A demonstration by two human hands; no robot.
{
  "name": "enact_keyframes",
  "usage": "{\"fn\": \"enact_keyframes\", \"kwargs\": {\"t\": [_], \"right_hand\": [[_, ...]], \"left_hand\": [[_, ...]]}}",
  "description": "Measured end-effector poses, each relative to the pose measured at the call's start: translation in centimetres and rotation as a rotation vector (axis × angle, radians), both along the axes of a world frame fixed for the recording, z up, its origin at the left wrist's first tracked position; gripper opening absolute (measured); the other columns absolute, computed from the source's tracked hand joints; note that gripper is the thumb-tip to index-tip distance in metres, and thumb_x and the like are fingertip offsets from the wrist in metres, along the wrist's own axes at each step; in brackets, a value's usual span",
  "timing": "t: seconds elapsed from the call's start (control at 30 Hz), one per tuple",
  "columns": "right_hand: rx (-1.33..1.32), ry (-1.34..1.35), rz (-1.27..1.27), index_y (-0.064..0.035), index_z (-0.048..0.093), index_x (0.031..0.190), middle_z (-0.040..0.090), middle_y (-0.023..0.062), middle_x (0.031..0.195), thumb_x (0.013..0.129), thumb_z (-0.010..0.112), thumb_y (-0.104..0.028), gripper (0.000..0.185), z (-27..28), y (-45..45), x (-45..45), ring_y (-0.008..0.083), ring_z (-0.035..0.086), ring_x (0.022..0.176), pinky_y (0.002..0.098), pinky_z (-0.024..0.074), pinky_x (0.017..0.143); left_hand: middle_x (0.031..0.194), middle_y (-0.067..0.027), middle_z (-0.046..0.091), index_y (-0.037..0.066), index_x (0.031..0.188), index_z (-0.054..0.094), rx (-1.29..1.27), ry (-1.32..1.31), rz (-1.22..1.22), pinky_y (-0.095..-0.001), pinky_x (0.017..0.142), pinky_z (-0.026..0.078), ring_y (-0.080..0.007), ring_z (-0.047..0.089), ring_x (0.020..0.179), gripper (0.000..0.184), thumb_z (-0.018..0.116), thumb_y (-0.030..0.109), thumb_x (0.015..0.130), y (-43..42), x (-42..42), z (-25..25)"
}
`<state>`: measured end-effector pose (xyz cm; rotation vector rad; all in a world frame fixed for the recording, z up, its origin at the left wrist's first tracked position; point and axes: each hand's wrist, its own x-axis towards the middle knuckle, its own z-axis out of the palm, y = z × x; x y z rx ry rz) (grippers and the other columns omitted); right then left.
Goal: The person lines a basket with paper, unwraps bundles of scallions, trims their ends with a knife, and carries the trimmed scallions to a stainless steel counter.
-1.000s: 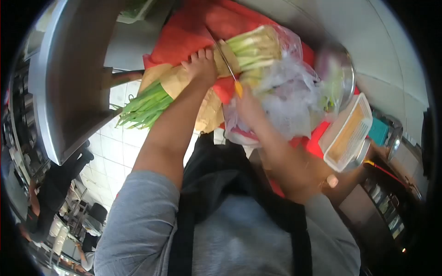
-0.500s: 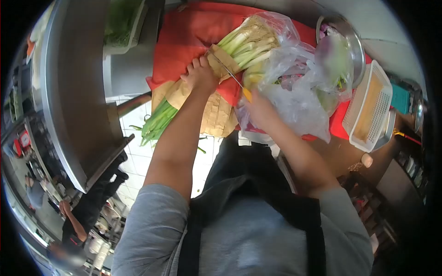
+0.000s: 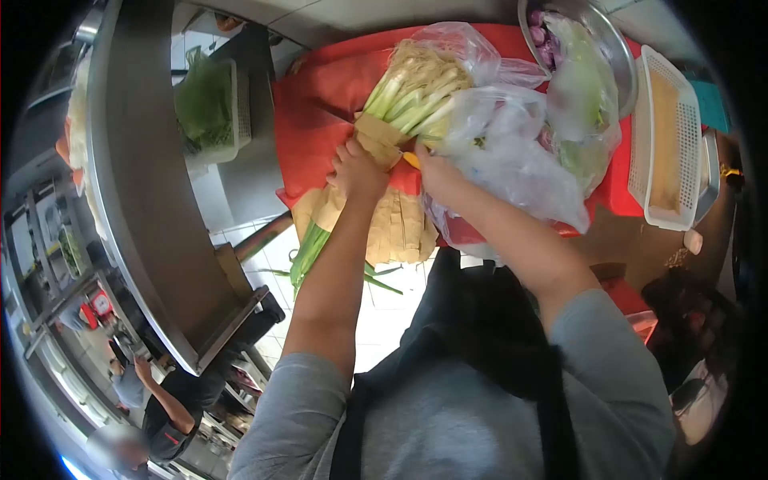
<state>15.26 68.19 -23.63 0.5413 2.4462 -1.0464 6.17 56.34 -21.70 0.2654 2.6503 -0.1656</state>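
A bundle of spring onions (image 3: 420, 92) wrapped in brown paper (image 3: 376, 136) lies on the red surface (image 3: 312, 136), roots towards the far side. Green leaf ends (image 3: 310, 260) stick out of the near end of the wrap. My left hand (image 3: 358, 170) is closed round the wrapped bundle. In my right hand (image 3: 436, 172) is the yellow handle of a knife (image 3: 410, 160); its blade is at the paper, mostly hidden. Clear plastic bags (image 3: 520, 152) lie right beside my right hand. More brown paper (image 3: 400, 228) hangs at the near edge.
A metal bowl (image 3: 628, 76) with purple onions and a white basket (image 3: 696, 144) stand on the right. At the left are a steel counter (image 3: 144, 200) and a tub of greens (image 3: 240, 104). Another person (image 3: 180, 408) stands at the lower left.
The view has shifted, so the tub of greens shows more fully. The knife blade, earlier long and visible across the paper, now shows little. Both hands stay at the bundle.
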Motion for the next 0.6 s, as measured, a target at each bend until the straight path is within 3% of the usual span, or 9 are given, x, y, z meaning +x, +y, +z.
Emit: {"fn": "enact_keyframes", "kwargs": {"t": [0.17, 0.3, 0.53, 0.6], "right_hand": [[-0.089, -0.035, 0.005, -0.0024, 0.037, 0.119, 0.062, 0.0263, 0.085, 0.087, 0.044, -0.012, 0.033, 2.6, 1.8, 4.6, 0.0432, 0.061, 0.083, 0.0519, 0.0471, 0.070], [-0.112, -0.015, 0.004, -0.0012, 0.037, 0.119, 0.062, 0.0265, 0.084, 0.085, 0.044, -0.008, 0.035, -0.5, 1.0, 2.2, 0.0427, 0.061, 0.082, 0.0513, 0.0471, 0.070], [-0.014, 0.063, -0.027, -0.0021, 0.038, 0.121, 0.060, 0.0297, 0.093, 0.087, 0.043, -0.012, 0.036, 0.4, 2.1, 7.3, 0.0444, 0.059, 0.088, 0.0507, 0.0463, 0.073], [-0.099, 0.050, -0.081, -0.0021, 0.037, 0.123, 0.060, 0.0289, 0.094, 0.088, 0.045, -0.014, 0.038, -0.3, 1.4, 5.7, 0.0439, 0.059, 0.089, 0.0504, 0.0461, 0.073]], "left_hand": [[0.132, -0.0083, 0.035, 0.009, 0.131, 0.027, -0.037, -0.076, -0.009, -0.0533, 0.091, 0.038, -0.0278, 0.038, 0.121, 0.094, 0.080, 0.041, 0.061, -0.1, -0.9, 0.6], [0.132, -0.0080, 0.036, 0.009, 0.129, 0.028, -0.035, -0.042, 0.006, -0.0530, 0.091, 0.038, -0.0274, 0.038, 0.121, 0.093, 0.081, 0.040, 0.059, 0.0, -0.3, 0.4], [0.131, -0.0078, 0.037, 0.010, 0.126, 0.032, 0.027, -0.048, -0.011, -0.0535, 0.090, 0.039, -0.0270, 0.038, 0.121, 0.089, 0.081, 0.038, 0.058, -0.3, -0.6, 0.8], [0.130, -0.0081, 0.038, 0.010, 0.126, 0.032, 0.042, -0.011, -0.013, -0.0544, 0.090, 0.039, -0.0279, 0.039, 0.121, 0.088, 0.081, 0.037, 0.058, -0.5, -0.2, 0.0]]}}
